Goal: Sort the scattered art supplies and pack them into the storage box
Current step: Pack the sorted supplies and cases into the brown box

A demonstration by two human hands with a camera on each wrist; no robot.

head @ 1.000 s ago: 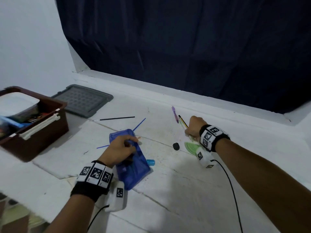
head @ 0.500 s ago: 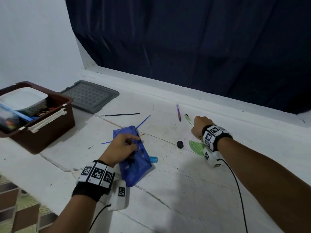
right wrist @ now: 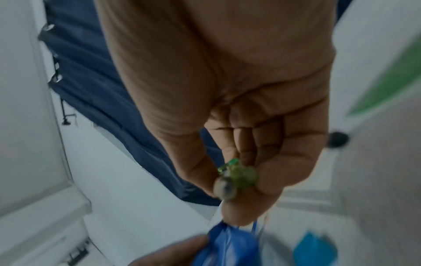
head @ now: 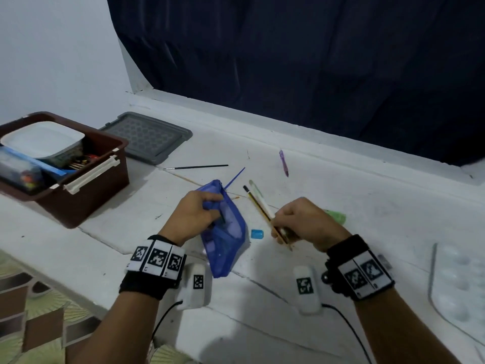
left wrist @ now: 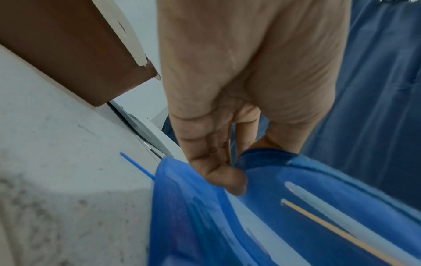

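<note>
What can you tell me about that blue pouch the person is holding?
The blue pouch is a soft, see-through mesh pencil case with a darker blue band along its opening. It lies slanted on the white tabletop, its mouth at the far end. The left hand grips that end, fingers curled over the rim and holding it open. Through the mesh the left wrist view shows a white stick and a thin tan one. A thin blue stick pokes out beyond its far corner.
</note>
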